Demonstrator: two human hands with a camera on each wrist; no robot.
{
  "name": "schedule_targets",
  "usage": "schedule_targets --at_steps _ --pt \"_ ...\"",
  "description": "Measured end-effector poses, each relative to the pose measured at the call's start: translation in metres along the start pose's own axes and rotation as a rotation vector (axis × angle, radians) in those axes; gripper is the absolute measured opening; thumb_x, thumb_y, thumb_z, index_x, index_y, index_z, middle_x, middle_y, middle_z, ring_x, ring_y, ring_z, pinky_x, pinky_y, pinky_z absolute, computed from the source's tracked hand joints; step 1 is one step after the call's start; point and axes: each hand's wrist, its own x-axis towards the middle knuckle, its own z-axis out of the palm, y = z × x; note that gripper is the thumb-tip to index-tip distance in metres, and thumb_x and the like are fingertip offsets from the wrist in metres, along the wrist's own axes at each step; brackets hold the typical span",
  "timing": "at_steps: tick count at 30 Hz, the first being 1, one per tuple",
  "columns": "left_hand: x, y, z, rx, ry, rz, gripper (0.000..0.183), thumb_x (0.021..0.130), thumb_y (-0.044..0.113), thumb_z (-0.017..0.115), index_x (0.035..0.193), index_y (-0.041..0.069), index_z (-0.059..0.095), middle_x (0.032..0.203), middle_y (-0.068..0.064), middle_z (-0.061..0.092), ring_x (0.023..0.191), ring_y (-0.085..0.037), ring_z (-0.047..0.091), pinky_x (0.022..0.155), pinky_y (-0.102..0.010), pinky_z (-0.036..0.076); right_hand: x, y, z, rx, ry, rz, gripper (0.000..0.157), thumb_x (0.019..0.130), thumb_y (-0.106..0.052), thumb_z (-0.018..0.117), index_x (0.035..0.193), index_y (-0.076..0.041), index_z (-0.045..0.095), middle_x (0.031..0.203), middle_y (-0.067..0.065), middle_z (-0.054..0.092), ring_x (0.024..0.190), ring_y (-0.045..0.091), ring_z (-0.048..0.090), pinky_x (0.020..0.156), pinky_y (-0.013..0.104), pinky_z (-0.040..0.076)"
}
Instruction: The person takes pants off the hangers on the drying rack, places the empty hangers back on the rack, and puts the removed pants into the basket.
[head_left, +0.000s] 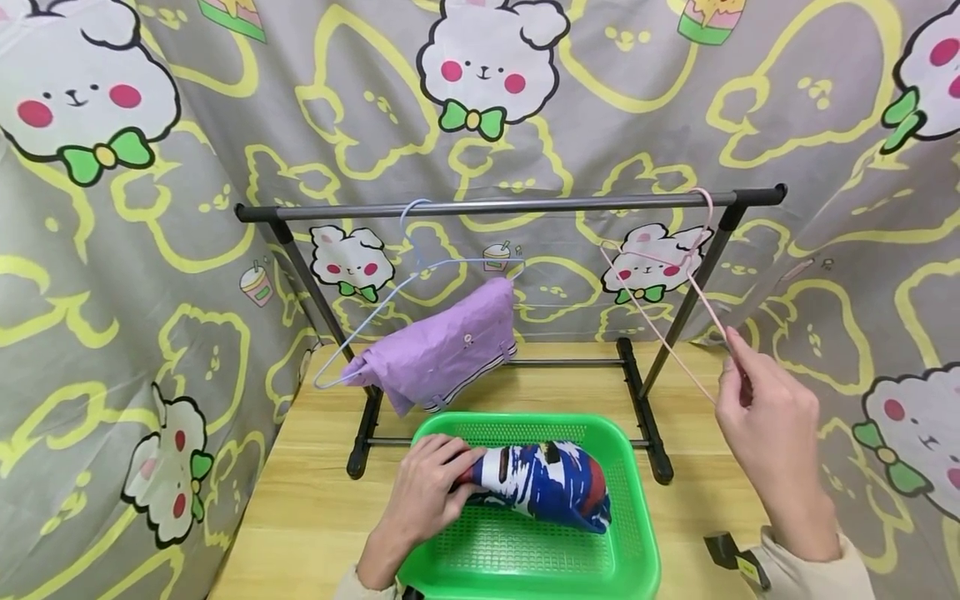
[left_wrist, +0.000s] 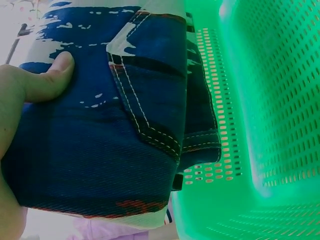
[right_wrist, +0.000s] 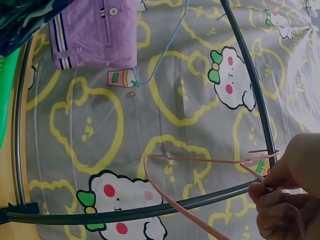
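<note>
My left hand [head_left: 431, 487] grips one end of a folded blue, white and red denim garment [head_left: 543, 483], which lies over the green basket [head_left: 648, 542]. In the left wrist view my thumb presses on the denim, beside a stitched pocket [left_wrist: 150, 100]. A pink hanger [head_left: 707, 302] hangs by its hook near the right end of the rack's bar [head_left: 570, 204]. My right hand [head_left: 772, 417] pinches the hanger's wire and holds it tilted. To the left, a folded purple garment [head_left: 450, 342] with a striped edge hangs on a blue hanger [head_left: 465, 260].
The rack's dark feet [head_left: 648, 417] stand on the wooden table [head_left: 285, 517] behind and beside the basket. Grey patterned cloth [head_left: 645, 50] surrounds the table at the back and both sides.
</note>
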Motion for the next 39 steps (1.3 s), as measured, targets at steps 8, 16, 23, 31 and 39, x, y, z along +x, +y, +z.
schedule_targets --at_steps 8,16,23,31,39 --pt "0.0 -0.001 -0.001 0.009 0.001 0.011 0.042 0.066 0.025 0.079 0.108 0.021 0.071 0.097 0.006 0.065 0.092 -0.016 0.059 0.089 -0.036 0.046 -0.004 -0.005 -0.002 -0.003 -0.054 -0.022 0.038 0.087 0.001 0.056 0.125 -0.001 0.061 0.077 0.008 0.063 0.052 0.01 0.036 0.042 0.018 0.022" --pt "-0.003 -0.001 -0.001 0.012 -0.012 0.001 0.041 0.067 0.025 0.078 0.108 0.021 0.071 0.097 0.007 0.065 0.093 -0.015 0.058 0.09 -0.035 0.045 -0.014 -0.011 -0.007 0.027 -0.079 -0.009 0.044 0.086 0.0 0.058 0.13 -0.004 0.057 0.101 0.019 0.063 0.081 0.031 0.058 0.062 0.029 0.044" --pt "-0.001 -0.001 -0.002 0.009 -0.009 0.003 0.04 0.069 0.027 0.078 0.108 0.022 0.071 0.098 0.007 0.064 0.093 -0.015 0.058 0.09 -0.036 0.045 -0.019 -0.034 -0.014 0.139 -0.024 -0.068 0.038 0.087 -0.009 0.058 0.124 -0.005 0.062 0.111 0.02 0.062 0.098 0.038 0.056 0.087 0.019 0.043" --pt "0.003 -0.001 -0.003 0.009 -0.018 -0.01 0.039 0.069 0.028 0.077 0.108 0.022 0.071 0.097 0.008 0.065 0.093 -0.015 0.058 0.091 -0.036 0.044 -0.039 -0.067 0.011 0.436 -0.076 -0.309 0.038 0.092 -0.023 0.056 0.117 0.005 0.063 0.107 0.02 0.063 0.095 0.027 0.061 0.095 0.015 0.041" --pt "0.011 0.001 -0.001 0.013 -0.042 -0.004 0.038 0.071 0.03 0.077 0.108 0.024 0.07 0.098 0.008 0.064 0.092 -0.014 0.057 0.089 -0.035 0.044 -0.079 -0.073 0.046 0.412 -0.56 -0.284 0.069 0.08 -0.034 0.075 0.141 -0.021 0.046 0.134 -0.001 0.049 0.112 0.015 0.054 0.084 0.025 0.051"
